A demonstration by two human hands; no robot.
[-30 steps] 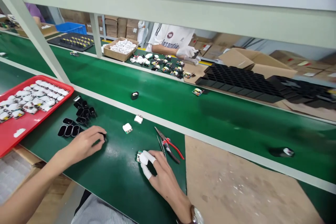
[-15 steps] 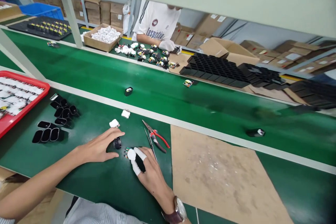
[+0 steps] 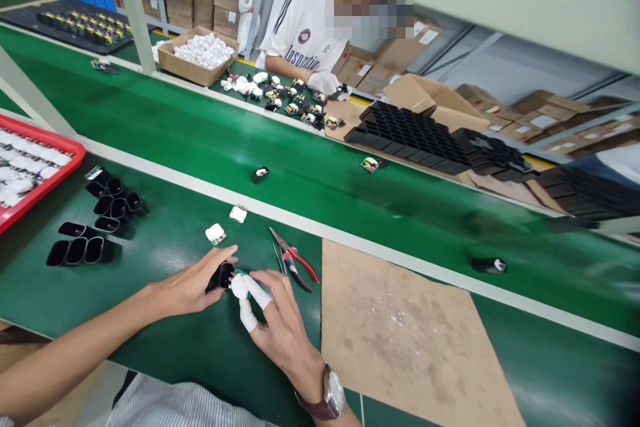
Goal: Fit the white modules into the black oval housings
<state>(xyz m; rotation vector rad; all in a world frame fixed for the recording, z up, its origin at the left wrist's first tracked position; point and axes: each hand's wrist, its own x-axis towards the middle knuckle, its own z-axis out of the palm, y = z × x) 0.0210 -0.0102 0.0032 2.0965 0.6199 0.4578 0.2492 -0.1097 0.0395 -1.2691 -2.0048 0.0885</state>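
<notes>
My left hand (image 3: 193, 282) is closed on a black plastic housing (image 3: 216, 278), its open end facing right. My right hand (image 3: 280, 312), with white finger cots on thumb and forefinger, pinches a small circuit board with a white padded cover (image 3: 239, 286). The board's end is at the mouth of the housing; whether any of it is inside I cannot tell. Beyond my hands lie two similar white-covered boards, one nearer (image 3: 215, 233) and one by the rail (image 3: 239, 214). Several black housings (image 3: 94, 250) stand at the left of the green bench.
Red-handled pliers (image 3: 295, 260) and tweezers (image 3: 279, 257) lie right of my hands, beside a cardboard sheet (image 3: 395, 333). A red tray (image 3: 75, 159) of boards stands at left. Across the green conveyor (image 3: 200, 137), a co-worker's gloved hand (image 3: 324, 83) is among parts.
My left hand has taken hold of the black housing and lifted it. My right hand has moved left, bringing the circuit board to the housing's mouth. Items on the conveyor have shifted slightly right.
</notes>
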